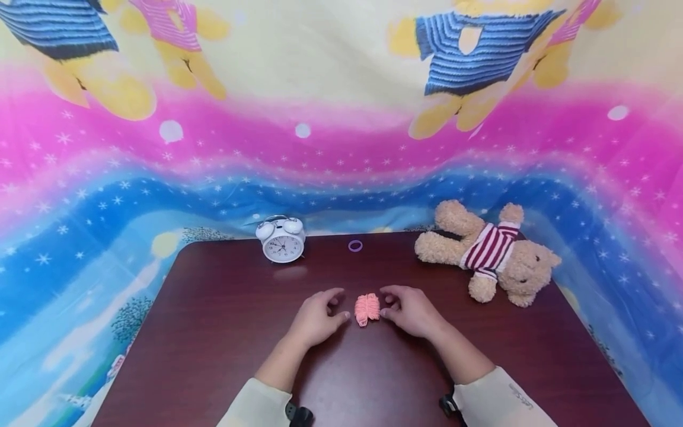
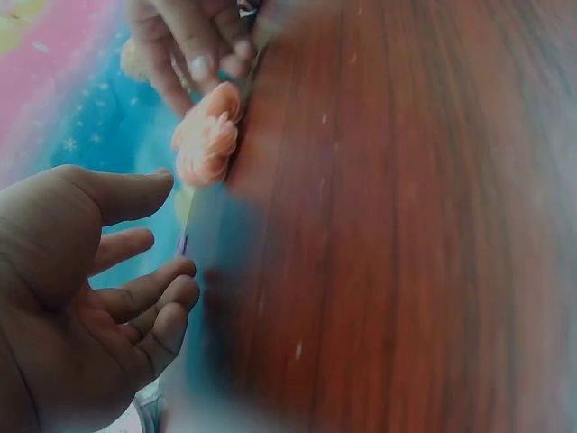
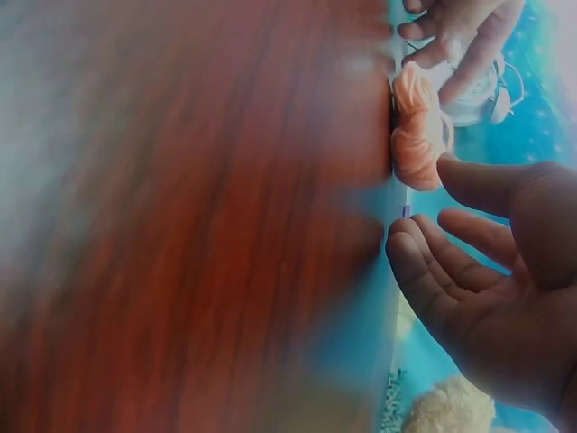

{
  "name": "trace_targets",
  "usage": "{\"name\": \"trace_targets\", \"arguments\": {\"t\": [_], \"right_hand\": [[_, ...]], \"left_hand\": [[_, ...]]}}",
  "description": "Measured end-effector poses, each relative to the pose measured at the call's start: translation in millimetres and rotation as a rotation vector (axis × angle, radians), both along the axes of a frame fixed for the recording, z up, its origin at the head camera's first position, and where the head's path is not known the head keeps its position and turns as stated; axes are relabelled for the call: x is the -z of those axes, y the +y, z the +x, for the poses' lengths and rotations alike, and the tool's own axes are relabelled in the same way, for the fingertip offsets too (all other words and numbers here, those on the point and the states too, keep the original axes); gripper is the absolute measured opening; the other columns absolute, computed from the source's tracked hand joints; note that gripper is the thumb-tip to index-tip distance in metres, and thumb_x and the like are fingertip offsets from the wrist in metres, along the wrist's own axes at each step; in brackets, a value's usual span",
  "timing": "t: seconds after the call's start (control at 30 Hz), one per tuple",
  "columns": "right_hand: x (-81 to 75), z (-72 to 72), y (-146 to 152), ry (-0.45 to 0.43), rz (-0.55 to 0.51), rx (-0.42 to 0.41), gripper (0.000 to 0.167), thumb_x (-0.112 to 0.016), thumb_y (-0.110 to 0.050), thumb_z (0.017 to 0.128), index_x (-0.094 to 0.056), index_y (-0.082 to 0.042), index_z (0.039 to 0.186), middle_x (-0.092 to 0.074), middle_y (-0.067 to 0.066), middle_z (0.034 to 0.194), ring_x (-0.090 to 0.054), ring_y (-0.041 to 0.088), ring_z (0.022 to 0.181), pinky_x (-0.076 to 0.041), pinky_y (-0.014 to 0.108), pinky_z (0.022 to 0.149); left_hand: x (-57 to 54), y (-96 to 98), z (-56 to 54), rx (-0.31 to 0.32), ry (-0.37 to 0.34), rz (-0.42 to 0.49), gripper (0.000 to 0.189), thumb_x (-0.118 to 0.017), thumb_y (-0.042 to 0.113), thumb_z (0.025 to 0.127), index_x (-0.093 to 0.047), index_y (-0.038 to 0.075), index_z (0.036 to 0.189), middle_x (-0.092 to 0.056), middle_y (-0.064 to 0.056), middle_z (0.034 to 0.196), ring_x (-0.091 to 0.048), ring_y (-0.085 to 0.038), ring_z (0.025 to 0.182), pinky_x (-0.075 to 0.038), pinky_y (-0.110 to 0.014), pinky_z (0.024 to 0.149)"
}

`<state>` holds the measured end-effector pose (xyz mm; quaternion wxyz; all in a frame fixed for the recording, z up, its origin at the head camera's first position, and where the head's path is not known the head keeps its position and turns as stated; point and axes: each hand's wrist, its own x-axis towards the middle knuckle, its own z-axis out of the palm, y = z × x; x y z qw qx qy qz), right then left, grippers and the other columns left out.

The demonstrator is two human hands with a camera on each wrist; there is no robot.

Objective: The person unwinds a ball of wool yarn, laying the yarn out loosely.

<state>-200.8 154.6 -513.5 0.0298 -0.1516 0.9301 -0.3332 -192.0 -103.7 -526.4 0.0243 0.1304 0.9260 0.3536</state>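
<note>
Head view: from the left, we see the dark tabletop [image 1: 203,308] run between its slanting left edge and a person's left hand [image 1: 319,318], leaving a broad stretch of wood on that side. Farther out from this hand, slightly to its left, a white alarm clock [image 1: 283,242] stands close to the far edge. The left hand itself is released, thumb and fingers loosely curved and holding nothing. Just off its fingertips, we find a bundle of coral yarn [image 1: 367,308] lying on the table between the two hands, with narrow strips of wood on either side. Beyond the hands, a small purple ring [image 1: 355,251] lies near the far edge. The right hand [image 1: 412,310], also released, curves toward the yarn from the other side, its fingertips just beside it. Out beyond the right hand and to its right, we see a teddy bear [image 1: 491,252] in a striped shirt lying on its side, its head by the table's right edge. Between both forearms, more wood stretches toward the person.
</note>
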Motion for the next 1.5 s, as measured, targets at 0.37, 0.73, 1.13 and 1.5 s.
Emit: {"name": "trace_targets", "arguments": {"t": [0.37, 0.73, 1.13, 1.5], "right_hand": [[3.6, -6.4, -8, -0.071, -0.057, -0.012, 0.040, -0.081, -0.006, 0.085, -0.072, -0.007, 0.124, -0.072, -0.002, 0.094, -0.065, 0.006, 0.081, -0.057, 0.031, 0.076], [-2.9, -6.4, -15, -0.104, -0.127, 0.011, 0.036, -0.079, -0.006, 0.087, -0.073, -0.008, 0.123, -0.074, -0.001, 0.094, -0.067, 0.007, 0.084, -0.059, 0.030, 0.078], [-19.7, -3.3, -15, -0.068, -0.243, 0.024, 0.034, -0.080, -0.005, 0.087, -0.074, -0.007, 0.121, -0.074, -0.002, 0.094, -0.070, 0.009, 0.083, -0.060, 0.027, 0.075], [-30.3, 2.0, -19, -0.115, -0.404, 0.061, 0.037, -0.079, -0.004, 0.088, -0.071, -0.002, 0.125, -0.073, 0.006, 0.100, -0.071, 0.017, 0.089, -0.060, 0.026, 0.077]], "left_hand": [[1.2, 23.3, -5.9, 0.056, -0.007, 0.043, 0.051, -0.085, 0.023, 0.085, -0.069, 0.010, 0.132, -0.073, 0.001, 0.092, -0.068, -0.014, 0.082, -0.056, -0.033, 0.077], [4.7, 21.6, -8.4, 0.038, -0.078, 0.280, 0.042, -0.083, 0.011, 0.085, -0.072, 0.008, 0.126, -0.072, 0.003, 0.089, -0.067, -0.010, 0.078, -0.056, -0.025, 0.071], [-5.1, 22.9, -6.3, -0.053, -0.271, 0.708, 0.041, -0.080, 0.005, 0.087, -0.070, 0.004, 0.127, -0.066, -0.009, 0.096, -0.069, -0.017, 0.085, -0.060, -0.028, 0.074], [-14.8, 28.5, -6.3, -0.134, -0.275, 0.866, 0.033, -0.076, -0.002, 0.087, -0.069, 0.000, 0.119, -0.061, -0.010, 0.097, -0.065, -0.016, 0.085, -0.061, -0.031, 0.079]]}}
